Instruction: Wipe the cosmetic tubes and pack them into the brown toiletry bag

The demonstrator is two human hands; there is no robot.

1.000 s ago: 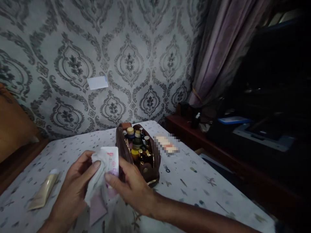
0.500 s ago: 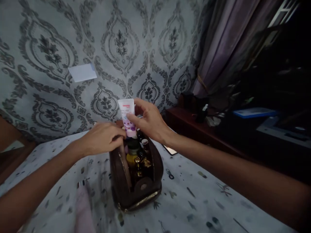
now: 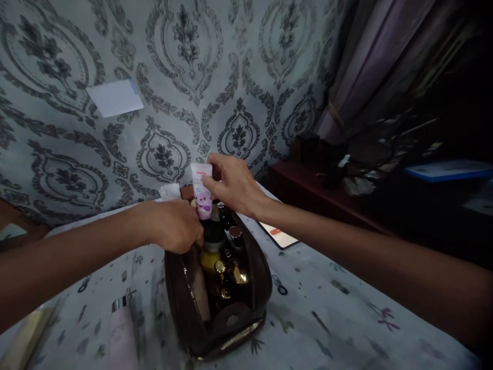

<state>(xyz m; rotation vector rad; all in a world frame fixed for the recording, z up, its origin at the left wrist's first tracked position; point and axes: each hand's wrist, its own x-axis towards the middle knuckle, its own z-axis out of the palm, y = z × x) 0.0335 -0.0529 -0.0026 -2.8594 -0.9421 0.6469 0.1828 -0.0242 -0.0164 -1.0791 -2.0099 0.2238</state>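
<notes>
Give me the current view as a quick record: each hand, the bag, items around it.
Right hand: holds white-and-pink tube near its upper end, over the bag's far part
Left hand: at the bag's left edge, fingers curled; exact grip unclear
Brown bag: open, with bottles inside
Left of bag: pale pink tube, yellowish tube
Right of bag: phone, screen lit
Surface: patterned white cloth

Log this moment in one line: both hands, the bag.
right hand: holds printed tube at far end of bag | left hand: at left rim, grip unclear | bag: open, bottles inside
</notes>
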